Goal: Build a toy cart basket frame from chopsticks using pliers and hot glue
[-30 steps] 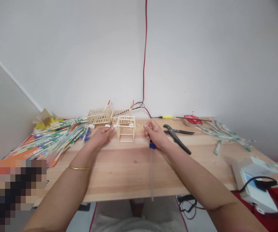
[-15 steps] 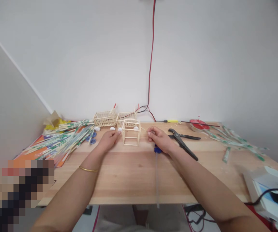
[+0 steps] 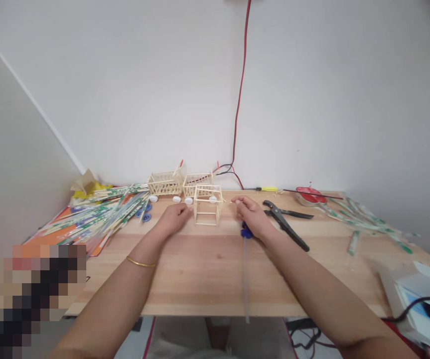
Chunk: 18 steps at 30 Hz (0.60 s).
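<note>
A small open box frame of thin wooden sticks (image 3: 208, 213) stands on the table between my two hands. Just left of it is my left hand (image 3: 173, 219), its fingers pinched together; whatever they hold is too small to make out. My right hand (image 3: 251, 215), on the other side and apart from the frame, pinches what looks like a short wooden stick (image 3: 232, 202). Below the right hand sits a blue object (image 3: 246, 230), partly covered, with a clear rod (image 3: 246, 279) running from it past the table's front edge.
Two wheeled stick carts (image 3: 165, 183) stand behind the frame. Wrapped sticks (image 3: 102, 219) and blue wheels (image 3: 146, 218) lie at left. Black-handled cutters (image 3: 285, 224), a red dish (image 3: 311, 195), empty wrappers (image 3: 375, 224) and a white box (image 3: 412, 294) are at right.
The whole view has shifted slightly. My right hand's fingertips now show a pale stick end pointing left. The stick frame stays standing, and my left hand remains beside it.
</note>
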Available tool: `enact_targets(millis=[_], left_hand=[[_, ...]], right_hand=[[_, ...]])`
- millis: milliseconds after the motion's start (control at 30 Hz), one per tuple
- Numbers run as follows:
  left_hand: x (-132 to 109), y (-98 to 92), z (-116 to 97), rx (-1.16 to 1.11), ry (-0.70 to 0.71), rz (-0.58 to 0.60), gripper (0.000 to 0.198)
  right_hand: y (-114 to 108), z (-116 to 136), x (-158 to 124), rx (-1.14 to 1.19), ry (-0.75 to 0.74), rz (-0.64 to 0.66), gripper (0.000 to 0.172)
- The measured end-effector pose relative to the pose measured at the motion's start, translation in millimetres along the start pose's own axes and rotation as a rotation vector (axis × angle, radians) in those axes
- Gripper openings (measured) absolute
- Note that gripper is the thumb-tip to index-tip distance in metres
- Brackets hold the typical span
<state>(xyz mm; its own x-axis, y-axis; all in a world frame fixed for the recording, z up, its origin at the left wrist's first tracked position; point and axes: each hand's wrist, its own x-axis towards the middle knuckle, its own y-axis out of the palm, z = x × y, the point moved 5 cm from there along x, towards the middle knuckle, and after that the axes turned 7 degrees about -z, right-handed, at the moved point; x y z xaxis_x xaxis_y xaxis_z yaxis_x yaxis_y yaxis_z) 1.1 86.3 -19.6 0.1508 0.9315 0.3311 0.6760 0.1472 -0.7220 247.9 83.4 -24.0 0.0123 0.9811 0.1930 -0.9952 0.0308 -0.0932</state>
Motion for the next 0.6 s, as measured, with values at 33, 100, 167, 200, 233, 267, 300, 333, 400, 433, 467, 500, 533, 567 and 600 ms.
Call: enact_targets(millis=[33,100,167,200,233,267,300,333,400,433,467,500,533,567,600], left_hand=[[0,-0.7,0,0.005,0.002,-0.004,0.035],[1,-1.9,0,0.015,0.005,-0.017,0.033],[2,-2.2,1,0.022,0.007,-0.025,0.032],[2,-1.9,1,0.023,0.008,-0.023,0.031],[3,-1.5,1,0.023,0.01,-0.017,0.032],[3,-1.2,1,0.023,0.012,-0.011,0.032],[3,-1.1,0,0.024,0.013,-0.006,0.033],[3,-1.2,0,0.026,0.013,-0.005,0.034],[3,-2.1,0,0.031,0.013,-0.009,0.036],[3,-2.5,0,0.033,0.013,-0.015,0.037],[4,-3.0,0,0.036,0.014,-0.022,0.038],[4,-3.4,0,0.039,0.015,-0.031,0.038],[4,-3.7,0,0.042,0.016,-0.041,0.038],[4,-3.9,1,0.044,0.017,-0.049,0.038],[4,-3.9,1,0.046,0.017,-0.056,0.038]], right_hand=[[-1,0,1,-0.016,-0.006,-0.025,0.032],[-7,1,2,-0.054,-0.043,-0.097,0.032],[-14,3,5,-0.109,-0.108,-0.17,0.032],[-17,5,6,-0.135,-0.141,-0.2,0.032],[-20,6,7,-0.155,-0.167,-0.221,0.032],[-23,7,8,-0.163,-0.187,-0.238,0.031],[-26,7,10,-0.161,-0.201,-0.253,0.03],[-28,8,10,-0.149,-0.21,-0.266,0.03],[-31,10,11,-0.104,-0.22,-0.282,0.028],[-32,12,11,-0.072,-0.223,-0.285,0.028],[-32,13,11,-0.04,-0.225,-0.282,0.028],[-32,14,11,-0.013,-0.226,-0.277,0.028],[-31,15,10,0.007,-0.226,-0.271,0.029],[-30,15,10,0.017,-0.224,-0.264,0.029],[-30,15,9,0.018,-0.221,-0.257,0.03]])
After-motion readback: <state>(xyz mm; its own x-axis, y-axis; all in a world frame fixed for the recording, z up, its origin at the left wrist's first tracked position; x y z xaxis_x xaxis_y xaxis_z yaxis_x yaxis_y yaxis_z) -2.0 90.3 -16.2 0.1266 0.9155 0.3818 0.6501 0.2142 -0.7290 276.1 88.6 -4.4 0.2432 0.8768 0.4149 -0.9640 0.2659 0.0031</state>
